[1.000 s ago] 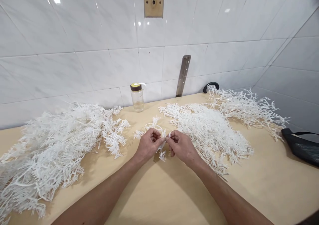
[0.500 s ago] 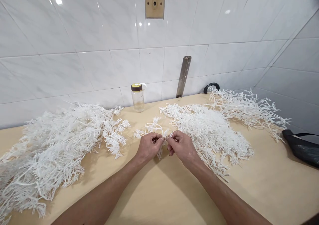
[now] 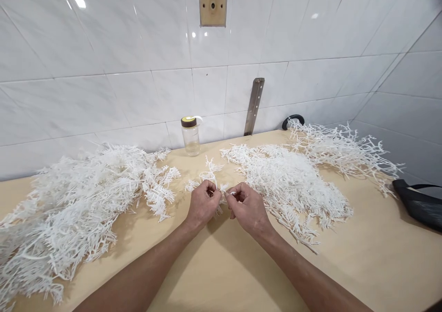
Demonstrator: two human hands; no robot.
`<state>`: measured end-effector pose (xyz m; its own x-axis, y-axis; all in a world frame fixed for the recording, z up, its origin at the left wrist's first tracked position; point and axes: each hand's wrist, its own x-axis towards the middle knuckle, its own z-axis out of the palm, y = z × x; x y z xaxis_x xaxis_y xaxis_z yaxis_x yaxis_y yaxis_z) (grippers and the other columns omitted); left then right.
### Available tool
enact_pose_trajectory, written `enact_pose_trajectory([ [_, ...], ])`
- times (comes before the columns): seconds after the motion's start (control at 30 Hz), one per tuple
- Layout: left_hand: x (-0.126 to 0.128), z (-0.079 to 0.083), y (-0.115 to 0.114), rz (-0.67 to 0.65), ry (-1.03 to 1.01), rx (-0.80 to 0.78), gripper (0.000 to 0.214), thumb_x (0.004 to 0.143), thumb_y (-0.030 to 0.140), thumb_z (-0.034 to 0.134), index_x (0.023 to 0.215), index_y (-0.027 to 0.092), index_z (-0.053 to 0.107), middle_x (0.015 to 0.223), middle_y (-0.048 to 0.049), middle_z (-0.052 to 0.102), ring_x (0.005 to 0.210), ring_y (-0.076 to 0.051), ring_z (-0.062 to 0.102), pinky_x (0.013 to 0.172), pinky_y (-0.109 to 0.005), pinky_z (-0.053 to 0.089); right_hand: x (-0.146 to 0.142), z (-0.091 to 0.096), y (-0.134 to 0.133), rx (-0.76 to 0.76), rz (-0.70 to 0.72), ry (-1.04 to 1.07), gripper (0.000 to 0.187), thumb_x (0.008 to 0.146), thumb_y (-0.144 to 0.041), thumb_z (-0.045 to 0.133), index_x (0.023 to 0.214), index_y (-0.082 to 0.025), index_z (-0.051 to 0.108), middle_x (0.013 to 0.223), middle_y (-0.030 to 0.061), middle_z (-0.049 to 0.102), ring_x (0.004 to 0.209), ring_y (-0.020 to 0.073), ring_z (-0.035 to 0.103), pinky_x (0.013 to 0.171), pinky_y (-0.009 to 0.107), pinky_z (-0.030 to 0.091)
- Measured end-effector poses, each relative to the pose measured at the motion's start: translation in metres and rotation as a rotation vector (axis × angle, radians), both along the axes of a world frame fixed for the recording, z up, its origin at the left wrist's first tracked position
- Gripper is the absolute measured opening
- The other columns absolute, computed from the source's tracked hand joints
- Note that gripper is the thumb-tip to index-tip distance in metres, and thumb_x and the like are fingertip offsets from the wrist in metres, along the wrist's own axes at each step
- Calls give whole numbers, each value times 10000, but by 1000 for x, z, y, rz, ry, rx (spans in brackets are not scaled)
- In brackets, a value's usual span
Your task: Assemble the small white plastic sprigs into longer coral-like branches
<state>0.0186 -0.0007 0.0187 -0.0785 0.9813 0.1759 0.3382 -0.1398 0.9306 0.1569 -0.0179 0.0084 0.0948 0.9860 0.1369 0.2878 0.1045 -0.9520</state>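
My left hand (image 3: pixel 204 203) and my right hand (image 3: pixel 247 208) meet near the middle of the table, fingertips almost touching. My left hand pinches a white branched plastic sprig (image 3: pixel 211 165), whose branches stick up beyond the fingers. Between the thumb and forefinger of my right hand is a thin white piece (image 3: pixel 232 193) of the same look; whether it joins the left sprig is hidden by the fingers. Close on the right lies a dense pile of white sprigs (image 3: pixel 286 178). To the left spreads a larger heap of white sprigs (image 3: pixel 90 201).
A clear bottle with a dark cap (image 3: pixel 190 139) stands at the back by the tiled wall. A metal strip (image 3: pixel 254 107) leans there too. Looser white branches (image 3: pixel 345 153) lie at the back right, beside a black ring-shaped object (image 3: pixel 293 118). A black bag-like object (image 3: pixel 419 206) sits at the right edge.
My left hand has shifted slightly to the left with the sprig, whose upper branches moved left and up. My right hand has also moved a little left.
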Motion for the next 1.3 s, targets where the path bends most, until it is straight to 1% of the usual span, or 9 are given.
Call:
enact_pose_trajectory([
  [0.13,-1,-1,2,-13,-15,8,127,714,215,579,621,197,495,575,50,478,548,-108,438,534,-231,354,-4,1,-2,-14,19,39,149,817,-348,627,778,-210,587,694,19,649,525,150,592,460,253,509],
  [0.3,-1,5,1,-121,-79,-24,160,767,284,588,646,184,556,589,32,517,562,-112,461,547,-238,364,-1,8,-3,-37,46,79,214,839,-416,622,812,-204,608,671,4,623,484,142,581,438,253,506],
  [0.4,-1,8,0,-158,-180,-88,199,747,317,635,632,181,547,567,35,504,535,-105,447,523,-234,348,1,13,-4,-22,55,80,235,842,-429,625,791,-200,610,645,-9,602,474,135,582,449,250,514],
  [0.6,-5,7,5,-265,-552,-322,293,685,342,717,573,180,499,536,29,500,491,-96,433,487,-234,332,0,11,-7,89,74,76,258,858,-449,614,805,-197,628,728,20,645,515,133,586,445,242,527],
  [0.73,-7,8,5,-343,-594,-382,246,666,312,752,610,157,569,566,10,536,514,-93,463,515,-228,364,0,7,-6,221,30,-26,194,874,-382,606,824,-198,644,781,41,655,603,152,610,477,245,530],
  [0.9,-4,14,2,-363,-539,-293,265,658,332,787,706,169,583,658,-12,606,597,-125,552,548,-231,414,2,7,-5,401,-25,-182,150,905,-310,573,822,-205,641,787,47,642,665,159,607,568,265,532],
  [1.03,-4,18,-1,-358,-528,-219,270,686,383,775,722,173,609,682,-22,623,614,-135,563,578,-252,442,3,8,-4,548,-3,-278,140,925,-239,541,821,-204,629,801,46,638,651,145,599,567,263,510],
  [1.2,-3,22,-4,-374,-497,-174,264,722,387,770,699,153,649,674,-17,595,649,-132,542,631,-256,440,3,6,-4,621,12,-283,132,928,-177,531,855,-202,639,863,58,649,678,144,621,583,266,540],
  [1.3,-3,21,-4,-381,-471,-136,298,747,413,749,672,155,618,657,-1,549,642,-125,507,620,-251,413,2,4,-4,633,30,-282,180,941,-160,498,978,-213,665,983,84,670,815,178,664,635,283,584],
])
